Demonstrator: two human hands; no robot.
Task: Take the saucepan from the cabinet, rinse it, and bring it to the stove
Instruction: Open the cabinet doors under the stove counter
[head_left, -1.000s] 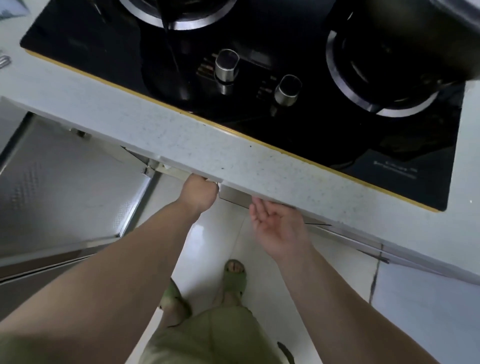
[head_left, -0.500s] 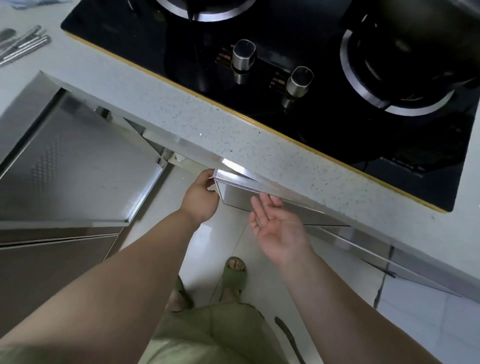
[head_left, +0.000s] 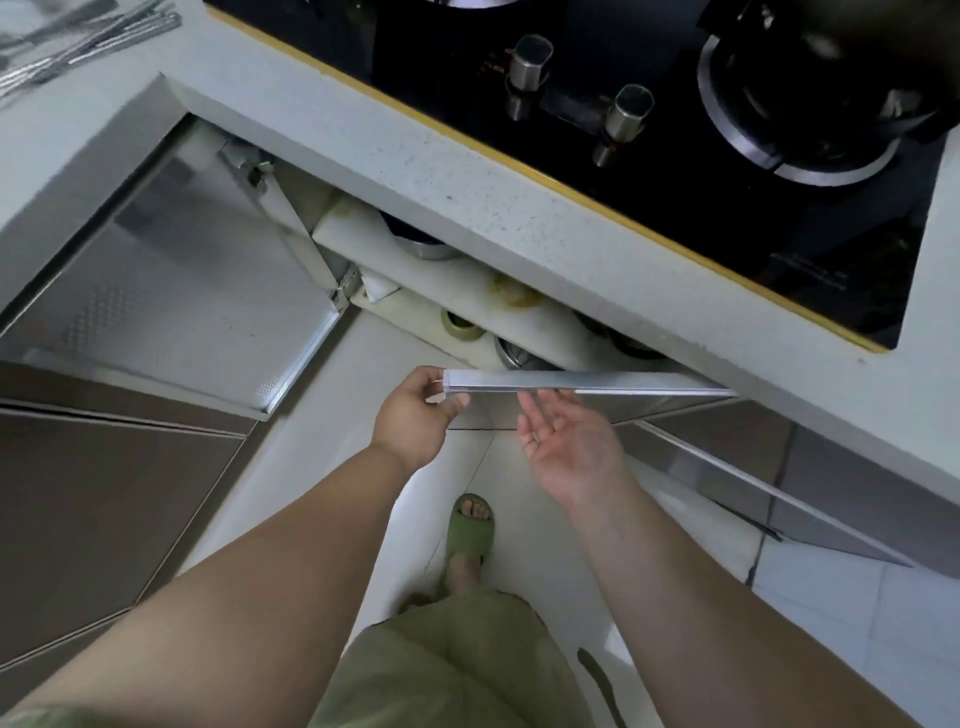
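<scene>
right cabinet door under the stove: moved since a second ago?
Yes. The right cabinet door has swung outward from the countertop edge, gripped at its corner by the left hand, exposing the shelves behind. The right hand is open beside it.

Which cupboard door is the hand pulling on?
The right door, under the stove knobs. The left hand grips its top corner and it is only partly swung out; the left door already stands wide open, untouched.

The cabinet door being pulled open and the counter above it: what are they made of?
The cabinet door looks like brushed metal, perhaps steel or aluminium: silvery with a dull sheen. The counter seems stone or a composite, pale grey with fine dark specks, matte.
</scene>
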